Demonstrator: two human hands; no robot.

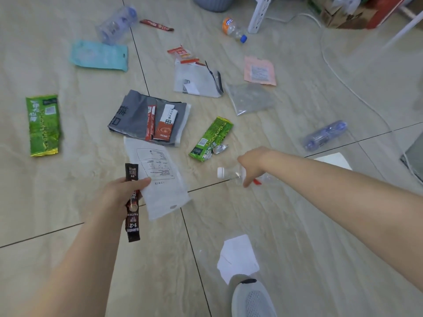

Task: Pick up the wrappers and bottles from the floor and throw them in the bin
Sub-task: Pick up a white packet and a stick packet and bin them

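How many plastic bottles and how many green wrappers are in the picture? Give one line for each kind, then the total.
Plastic bottles: 4 (clear one with white cap at the right hand, orange-label one, two bluish ones)
Green wrappers: 2
Total: 6

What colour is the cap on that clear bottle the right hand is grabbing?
White. The bottle cap shows best in the head view, left of the right hand.

Soft even indoor light, faint shadows, mild overall blur — wide-angle bending at edges
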